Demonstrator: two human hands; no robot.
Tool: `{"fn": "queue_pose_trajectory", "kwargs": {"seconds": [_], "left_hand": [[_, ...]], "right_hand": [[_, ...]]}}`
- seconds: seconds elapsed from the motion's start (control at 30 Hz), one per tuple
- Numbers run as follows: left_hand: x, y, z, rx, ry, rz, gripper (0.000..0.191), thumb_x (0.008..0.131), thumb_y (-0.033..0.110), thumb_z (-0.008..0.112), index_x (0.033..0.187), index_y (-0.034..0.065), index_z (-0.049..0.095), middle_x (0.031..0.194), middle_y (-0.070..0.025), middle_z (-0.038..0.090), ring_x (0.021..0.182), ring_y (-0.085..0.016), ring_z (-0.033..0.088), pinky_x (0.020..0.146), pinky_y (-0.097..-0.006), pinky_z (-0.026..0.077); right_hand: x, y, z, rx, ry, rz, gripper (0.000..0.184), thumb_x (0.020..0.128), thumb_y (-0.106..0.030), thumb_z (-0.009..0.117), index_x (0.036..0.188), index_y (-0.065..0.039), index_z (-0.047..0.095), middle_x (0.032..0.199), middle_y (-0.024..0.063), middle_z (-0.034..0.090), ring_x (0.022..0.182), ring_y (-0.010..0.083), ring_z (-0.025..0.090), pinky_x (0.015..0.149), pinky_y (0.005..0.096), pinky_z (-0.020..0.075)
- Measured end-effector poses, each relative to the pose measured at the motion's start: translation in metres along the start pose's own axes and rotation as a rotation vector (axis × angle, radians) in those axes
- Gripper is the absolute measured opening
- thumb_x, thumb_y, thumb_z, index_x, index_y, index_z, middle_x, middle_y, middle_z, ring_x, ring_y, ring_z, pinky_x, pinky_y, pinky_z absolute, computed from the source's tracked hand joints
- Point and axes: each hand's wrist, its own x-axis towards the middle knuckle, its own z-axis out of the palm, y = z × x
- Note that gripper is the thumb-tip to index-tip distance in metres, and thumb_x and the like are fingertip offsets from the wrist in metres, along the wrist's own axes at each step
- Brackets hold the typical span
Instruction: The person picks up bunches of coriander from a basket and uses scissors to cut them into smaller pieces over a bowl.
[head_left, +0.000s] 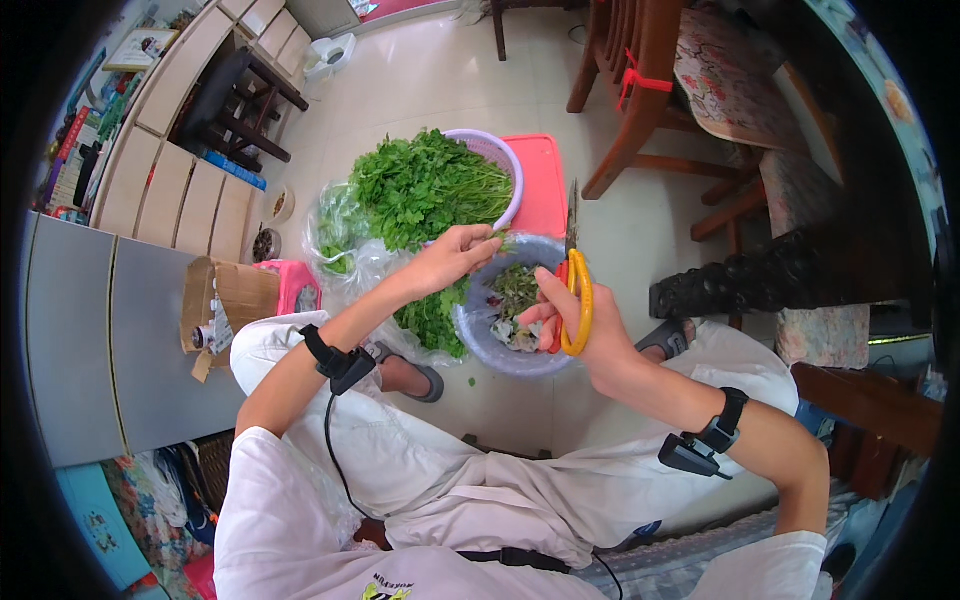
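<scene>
My left hand (454, 257) pinches a small piece of green leafy herb (504, 238) over the upper rim of a plastic-lined bin (480, 341). In my right hand (574, 319) is a pair of scissors (577, 300) with yellow and red handles, its blades pointing away from me. The bin holds plant scraps (516, 289) and crumpled white pieces. Beyond it, a heap of leafy herbs (420, 187) with long stems fills a purple plastic basket (517, 176). More greens (431, 322) lie on clear plastic bags (364, 266) left of the bin.
A red plastic lid or board (541, 180) lies under the basket's right side. Wooden chairs (630, 142) stand at the right, near a carved dark furniture leg (720, 285). To the left are a cardboard box (247, 289), a pink container (294, 281) and cabinets (172, 337).
</scene>
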Motion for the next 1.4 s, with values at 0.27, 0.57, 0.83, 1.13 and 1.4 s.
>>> {"fn": "queue_pose_trajectory", "kwargs": {"seconds": [0.27, 0.57, 0.83, 1.13, 1.4], "left_hand": [[0.038, 0.016, -0.029, 0.551, 0.126, 0.044, 0.032, 0.103, 0.027, 0.059, 0.091, -0.0022, 0.059, 0.069, -0.0072, 0.057, 0.065, -0.015, 0.055, 0.061, -0.0375, 0.046], [0.128, -0.078, -0.070, 1.130, 0.550, 0.198, 0.050, 0.100, 0.030, 0.061, 0.133, -0.0067, 0.055, 0.123, -0.0299, 0.064, 0.115, -0.041, 0.063, 0.097, -0.0465, 0.050], [0.076, -0.066, -0.068, -0.008, 0.946, 0.264, 0.031, 0.102, 0.020, 0.057, 0.126, 0.0009, 0.063, 0.111, -0.0109, 0.072, 0.096, -0.017, 0.068, 0.080, -0.0297, 0.054], [0.011, -0.181, -0.045, -0.635, 1.673, 0.360, 0.020, 0.103, 0.020, 0.049, 0.095, 0.0034, 0.057, 0.076, -0.0029, 0.058, 0.066, -0.012, 0.052, 0.062, -0.0274, 0.044], [-0.048, -0.397, -0.045, -0.118, 1.340, -0.559, 0.030, 0.092, 0.026, 0.060, 0.105, -0.0015, 0.063, 0.095, -0.0195, 0.069, 0.095, -0.033, 0.068, 0.086, -0.0434, 0.052]], "right_hand": [[-0.004, -0.005, -0.003, 0.039, 0.016, -0.007, 0.037, 0.101, -0.041, 0.062, 0.093, -0.005, 0.058, 0.080, 0.0123, 0.071, 0.051, 0.0092, 0.060, 0.047, 0.0238, 0.0462], [-0.002, -0.002, 0.000, -0.004, -0.019, -0.058, 0.039, 0.102, -0.042, 0.062, 0.094, -0.004, 0.058, 0.080, 0.0121, 0.071, 0.051, 0.0096, 0.060, 0.048, 0.0236, 0.0452], [-0.002, 0.003, 0.004, -0.042, -0.029, 0.019, 0.041, 0.102, -0.044, 0.061, 0.095, -0.003, 0.058, 0.081, 0.0119, 0.071, 0.053, 0.0091, 0.059, 0.050, 0.0236, 0.0461], [0.001, 0.014, 0.014, -0.075, -0.034, 0.104, 0.041, 0.102, -0.045, 0.060, 0.096, -0.005, 0.058, 0.083, 0.0129, 0.071, 0.054, 0.0103, 0.059, 0.052, 0.0251, 0.0466], [0.008, 0.020, 0.028, -0.010, -0.113, 0.094, 0.040, 0.103, -0.044, 0.059, 0.098, -0.005, 0.057, 0.084, 0.0147, 0.071, 0.056, 0.0113, 0.058, 0.055, 0.0260, 0.0478]]}}
